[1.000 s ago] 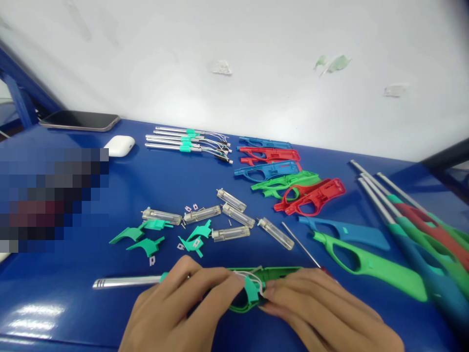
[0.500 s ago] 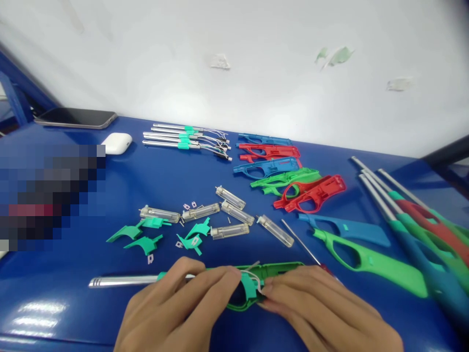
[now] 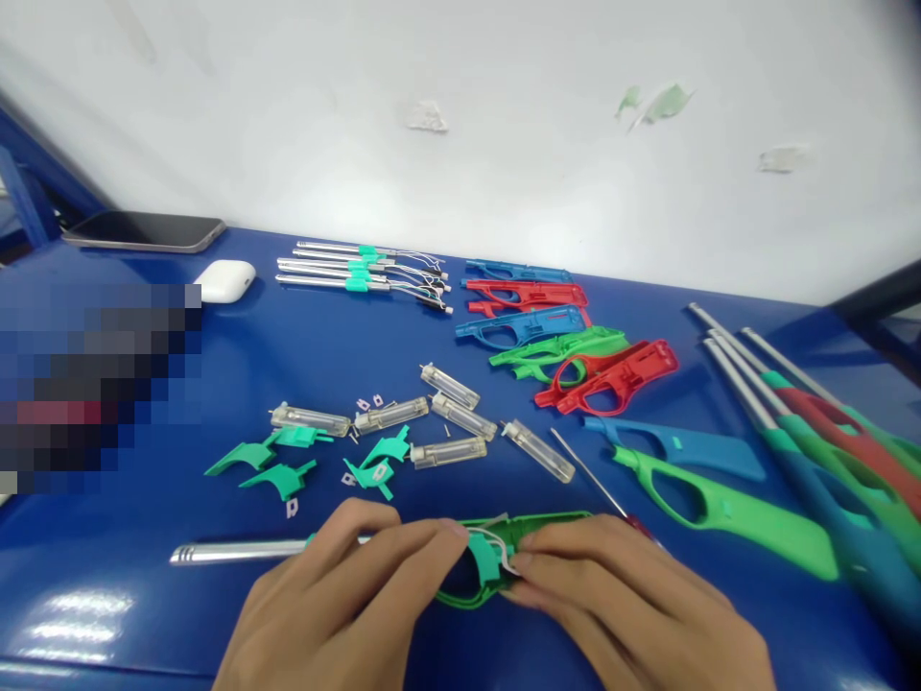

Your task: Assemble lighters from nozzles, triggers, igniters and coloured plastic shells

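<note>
Low in the middle lies a green lighter shell half [image 3: 554,521], its inner side up. A silver lighter tube [image 3: 241,551] runs out from it to the left. My left hand [image 3: 352,595] is closed over the joint of tube and shell, its fingertips beside a thin white wire [image 3: 496,539]. A teal trigger [image 3: 485,559] sits in the shell at the finger loop. My right hand [image 3: 619,585] pinches the shell and the wire's end just right of the trigger; its fingers partly hide the handle.
Clear fuel tanks [image 3: 450,451], teal triggers [image 3: 277,478] and small metal clips lie beyond my hands. Wired tubes [image 3: 360,267] and coloured shell halves [image 3: 522,328] are farther back. A screwdriver [image 3: 590,477] and assembled lighters [image 3: 827,461] are at right; a phone [image 3: 148,231] and white case [image 3: 226,280] at left.
Both hands stay on the green shell with hardly any movement. The whole view has shifted slightly, and my right fingers have moved a little around the wire's end.
</note>
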`<state>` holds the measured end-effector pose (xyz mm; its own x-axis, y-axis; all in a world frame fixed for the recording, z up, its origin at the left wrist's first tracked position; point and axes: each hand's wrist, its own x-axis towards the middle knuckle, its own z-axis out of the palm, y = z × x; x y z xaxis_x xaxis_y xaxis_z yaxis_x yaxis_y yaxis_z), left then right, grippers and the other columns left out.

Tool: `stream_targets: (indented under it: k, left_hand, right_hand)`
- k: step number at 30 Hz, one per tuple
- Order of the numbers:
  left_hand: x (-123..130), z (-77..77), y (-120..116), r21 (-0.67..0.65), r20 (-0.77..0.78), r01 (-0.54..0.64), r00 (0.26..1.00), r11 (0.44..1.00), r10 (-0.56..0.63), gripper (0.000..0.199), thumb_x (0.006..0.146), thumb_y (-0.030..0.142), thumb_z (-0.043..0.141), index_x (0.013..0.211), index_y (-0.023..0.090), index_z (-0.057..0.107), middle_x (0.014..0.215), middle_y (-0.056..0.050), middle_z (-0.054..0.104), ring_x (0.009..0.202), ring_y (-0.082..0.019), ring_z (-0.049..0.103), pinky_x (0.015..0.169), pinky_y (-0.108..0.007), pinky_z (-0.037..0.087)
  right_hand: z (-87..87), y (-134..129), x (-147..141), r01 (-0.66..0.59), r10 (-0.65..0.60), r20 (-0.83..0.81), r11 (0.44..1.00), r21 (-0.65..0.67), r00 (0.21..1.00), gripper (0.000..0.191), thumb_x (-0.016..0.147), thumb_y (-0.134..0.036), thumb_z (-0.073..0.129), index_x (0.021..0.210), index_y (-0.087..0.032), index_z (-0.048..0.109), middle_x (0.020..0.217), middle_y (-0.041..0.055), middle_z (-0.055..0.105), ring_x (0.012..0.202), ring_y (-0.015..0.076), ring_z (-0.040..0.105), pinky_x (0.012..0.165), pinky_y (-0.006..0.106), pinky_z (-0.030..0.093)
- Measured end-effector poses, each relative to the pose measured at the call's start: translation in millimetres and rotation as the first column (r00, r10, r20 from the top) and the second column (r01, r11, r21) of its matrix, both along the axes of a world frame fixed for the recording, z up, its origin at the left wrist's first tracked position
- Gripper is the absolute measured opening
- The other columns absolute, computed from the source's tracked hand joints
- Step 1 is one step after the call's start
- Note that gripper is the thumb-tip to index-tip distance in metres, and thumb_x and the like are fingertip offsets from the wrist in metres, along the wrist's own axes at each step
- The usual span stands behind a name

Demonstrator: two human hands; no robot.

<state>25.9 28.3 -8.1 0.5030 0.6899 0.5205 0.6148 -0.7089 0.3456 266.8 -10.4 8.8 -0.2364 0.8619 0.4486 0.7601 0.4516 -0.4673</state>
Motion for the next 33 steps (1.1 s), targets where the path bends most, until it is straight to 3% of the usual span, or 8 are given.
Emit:
stream_targets:
  k: [11, 17, 24, 28, 33]
  left_hand:
    - [-3.6, 0.3, 4.5, -0.050, 0.022, 0.032, 0.999, 0.998, -0.031, 0.025, 0.111, 0.017, 0.049, 0.123, 0.025, 0.069, 0.108, 0.004, 0.079, 0.098, -0.012, 0.072, 0.084, -0.022, 0.057]
    - [-6.8, -3.0, 0.0, -0.030, 0.003, -0.017, 1.000, 0.999, 0.017, 0.028, 0.109, 0.014, 0.049, 0.123, 0.027, 0.070, 0.112, 0.003, 0.077, 0.101, -0.011, 0.072, 0.093, -0.023, 0.055]
    - [-3.2, 5.1, 3.6, -0.073, -0.053, 0.000, 0.999, 0.997, -0.004, 0.032, 0.116, 0.021, 0.039, 0.124, 0.031, 0.068, 0.107, 0.007, 0.077, 0.093, -0.009, 0.071, 0.077, -0.021, 0.055]
    - [-3.9, 4.3, 7.4, -0.063, -0.096, 0.037, 0.994, 0.997, -0.043, 0.033, 0.114, 0.018, 0.041, 0.127, 0.031, 0.068, 0.109, 0.005, 0.075, 0.094, -0.011, 0.071, 0.078, -0.023, 0.057]
    - [-4.6, 1.6, 7.0, -0.126, -0.119, 0.051, 0.991, 0.991, -0.066, 0.033, 0.112, 0.017, 0.043, 0.133, 0.030, 0.064, 0.110, 0.001, 0.072, 0.091, -0.014, 0.069, 0.066, -0.025, 0.056]
  right_hand:
    - [2.4, 5.4, -5.3, 0.028, -0.028, -0.002, 0.999, 0.018, 1.000, 0.031, 0.113, -0.033, 0.053, 0.094, -0.029, 0.078, 0.088, -0.0071, 0.080, 0.074, 0.0076, 0.076, 0.072, 0.013, 0.061]
    - [3.9, 7.6, -8.1, 0.062, -0.065, 0.028, 0.996, 0.069, 0.998, 0.041, 0.114, -0.042, 0.049, 0.087, -0.030, 0.077, 0.081, -0.0102, 0.079, 0.066, 0.0062, 0.075, 0.071, 0.014, 0.060]
    - [4.5, 9.9, -10.9, 0.080, -0.082, 0.033, 0.994, 0.075, 0.996, 0.041, 0.114, -0.044, 0.049, 0.086, -0.031, 0.076, 0.081, -0.0120, 0.078, 0.065, 0.0053, 0.074, 0.069, 0.015, 0.060]
    - [2.5, 9.7, -11.0, 0.084, -0.087, 0.037, 0.994, 0.071, 0.996, 0.040, 0.114, -0.043, 0.049, 0.088, -0.031, 0.076, 0.081, -0.0114, 0.078, 0.065, 0.0063, 0.074, 0.068, 0.017, 0.060]
    - [2.4, 7.9, -9.6, 0.080, -0.083, 0.075, 0.996, 0.048, 0.994, 0.046, 0.115, -0.043, 0.044, 0.086, -0.031, 0.077, 0.081, -0.0088, 0.078, 0.065, 0.0080, 0.074, 0.066, 0.017, 0.062]
